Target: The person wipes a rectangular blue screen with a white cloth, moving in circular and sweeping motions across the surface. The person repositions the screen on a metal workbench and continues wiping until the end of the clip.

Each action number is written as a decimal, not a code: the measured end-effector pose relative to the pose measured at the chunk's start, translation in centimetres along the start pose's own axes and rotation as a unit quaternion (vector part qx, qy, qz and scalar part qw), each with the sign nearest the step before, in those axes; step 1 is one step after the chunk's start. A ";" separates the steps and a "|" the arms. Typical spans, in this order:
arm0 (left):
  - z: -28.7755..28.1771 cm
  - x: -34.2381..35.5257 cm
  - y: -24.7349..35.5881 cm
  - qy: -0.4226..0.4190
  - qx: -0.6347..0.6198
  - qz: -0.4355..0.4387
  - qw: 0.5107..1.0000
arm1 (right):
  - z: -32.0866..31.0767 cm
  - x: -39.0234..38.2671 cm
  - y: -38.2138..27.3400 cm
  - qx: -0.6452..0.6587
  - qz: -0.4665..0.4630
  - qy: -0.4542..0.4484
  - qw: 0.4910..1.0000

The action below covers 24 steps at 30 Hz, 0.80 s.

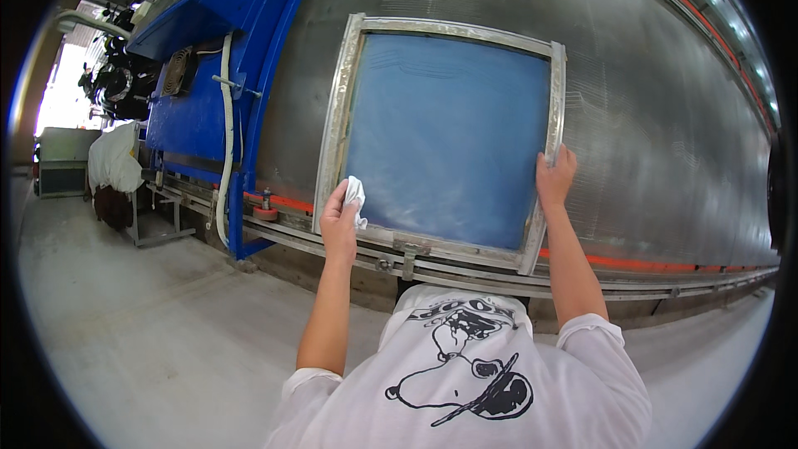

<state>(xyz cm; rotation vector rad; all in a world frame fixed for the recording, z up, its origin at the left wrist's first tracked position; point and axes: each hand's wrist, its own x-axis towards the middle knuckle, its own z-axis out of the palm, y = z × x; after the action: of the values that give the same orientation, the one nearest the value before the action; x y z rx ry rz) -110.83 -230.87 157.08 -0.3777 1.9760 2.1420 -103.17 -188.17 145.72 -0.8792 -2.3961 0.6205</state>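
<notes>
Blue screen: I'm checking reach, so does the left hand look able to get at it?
Probably yes: the left hand, holding a white cloth, is at the lower left of the frame, and nothing seems to cover most of the screen.

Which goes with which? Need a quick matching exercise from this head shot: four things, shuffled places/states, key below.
Things:
1. Left hand
2. Right hand
3. Frame
4. Large machine

Places/states:
A. On the right side bar, near the lower right corner
B. Blue-bodied, at the picture's upper left
C. Holding a crumpled white wipe
D. Surrounds a blue panel

Pairs: 1-C, 2-A, 3-D, 4-B
</notes>
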 end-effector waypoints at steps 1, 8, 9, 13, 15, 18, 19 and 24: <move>0.3 0.0 0.2 0.006 0.020 0.007 1.000 | -0.5 0.1 -0.3 -0.003 -0.002 -0.001 1.000; 4.1 1.3 -1.5 -0.122 0.335 0.191 0.914 | -0.2 0.3 -1.0 -0.021 0.000 -0.001 1.000; 5.0 1.1 -2.1 -0.165 0.401 0.229 0.871 | -0.2 0.1 -1.3 -0.029 0.007 -0.005 1.000; 10.2 4.2 -4.9 -0.337 0.478 0.400 0.705 | -1.0 0.9 -1.2 -0.041 0.004 -0.005 0.999; 11.8 7.9 -5.3 -0.273 0.489 0.417 0.716 | -1.1 1.3 -1.5 -0.039 0.011 -0.014 0.999; 13.6 10.2 -4.7 -0.194 0.525 0.271 0.783 | -0.9 0.9 -1.3 -0.050 0.014 -0.013 0.999; 13.7 9.9 -4.8 -0.232 0.514 0.306 0.767 | -0.7 1.2 -1.3 -0.052 0.010 -0.006 0.999; 12.4 3.9 -5.9 -0.396 0.482 0.367 0.690 | -1.2 1.5 -2.3 -0.044 0.034 -0.026 0.998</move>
<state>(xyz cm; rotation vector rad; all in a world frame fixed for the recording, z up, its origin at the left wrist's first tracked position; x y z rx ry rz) -113.25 -218.15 151.20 1.4329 2.3756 0.7710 -104.48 -188.37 148.41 -0.9976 -2.4643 0.5738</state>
